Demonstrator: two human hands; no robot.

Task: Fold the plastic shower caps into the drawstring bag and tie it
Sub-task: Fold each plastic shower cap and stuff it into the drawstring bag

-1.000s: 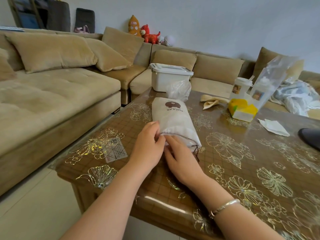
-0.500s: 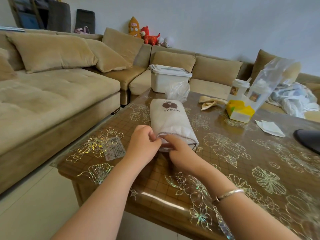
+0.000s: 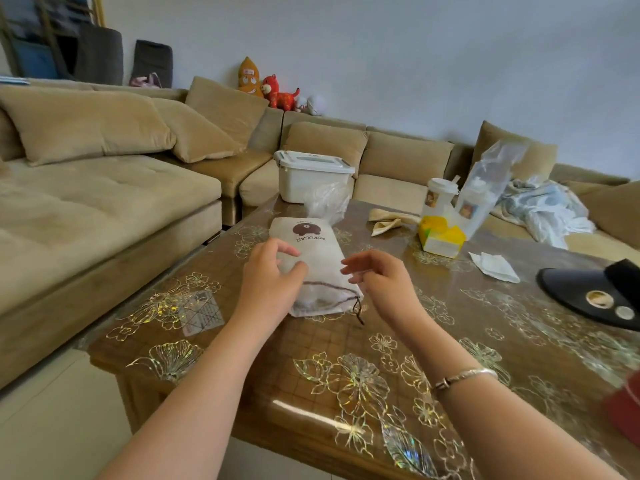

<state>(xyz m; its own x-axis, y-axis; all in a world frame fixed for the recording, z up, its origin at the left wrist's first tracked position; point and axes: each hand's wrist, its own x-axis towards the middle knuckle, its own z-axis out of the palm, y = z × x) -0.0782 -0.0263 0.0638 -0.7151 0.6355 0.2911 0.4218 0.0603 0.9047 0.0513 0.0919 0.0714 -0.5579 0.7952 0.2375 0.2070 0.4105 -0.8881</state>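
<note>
Fingers: left hand (image 3: pixel 268 278) loosely curled, thumb and fingertips resting on the drawstring bag (image 3: pixel 311 261) at mid-length, no firm pinch visible; right hand (image 3: pixel 377 282) hovers just right of the bag, fingers half-spread and relaxed, holding nothing

Landmark for all positions = the bag

Table (image 3: pixel 433 341): wood under a glossy floral cover; bag lies flat on it toward the near-left corner, mouth toward the person, printed base pointing away. Cover looks slick, so I judge the bag would slide if pushed rather than pinned

Bag: pale soft cloth, bulging slightly, apparently already filled; contents not visible from here. Judged light, limp, compressible, not fragile. No stiff edge to lift by; would sag if picked up at one end

Clear plastic film (image 3: pixel 325 202): crumpled, touching the far end of the bag. Cannot tell whether it is a shower cap left out. Judged very light, slippery, springs open when released

Drawstring channel: dark line across the bag near its mouth, mouth not yet gathered

Cord ends (image 3: pixel 358 308): thin dark cord emerging at the right corner of the mouth, trailing onto the table, just below the right hand. Judged best hold: pinch the cord here with the right hand, left hand pinning the bag body, then pull away from the mouth to cinch

Not yet tied
</note>
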